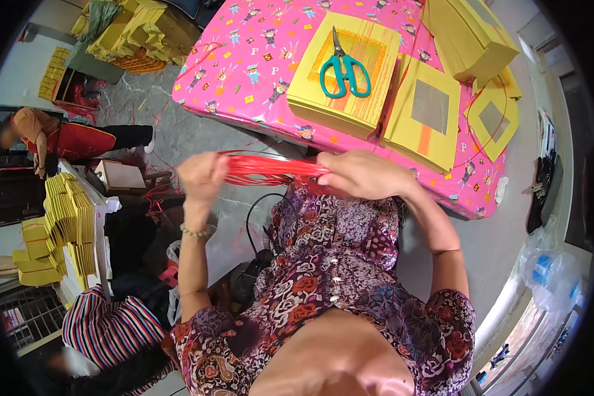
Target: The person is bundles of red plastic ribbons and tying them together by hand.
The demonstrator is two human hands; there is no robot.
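A bundle of thin red plastic strings (265, 169) is stretched sideways in front of my body. My left hand (203, 175) is closed around its left end in a fist. At the other end my right hand (368, 174) grips the strings, fingers bent over them with the back of the hand up. Just beyond, on the pink table, a stack of yellow paper pieces (305, 80) carries scissors with teal handles (341, 61), blades pointing away. To its right lies another yellow stack (408, 109) with a grey rectangle on top.
A pink patterned cover (244, 72) drapes the table ahead. More yellow bundles (475, 43) and a tied yellow piece (493, 122) lie at its right. Co-workers sit at left, one in a red apron (79, 140), one in a striped top (115, 323), beside stacked yellow pieces (69, 211).
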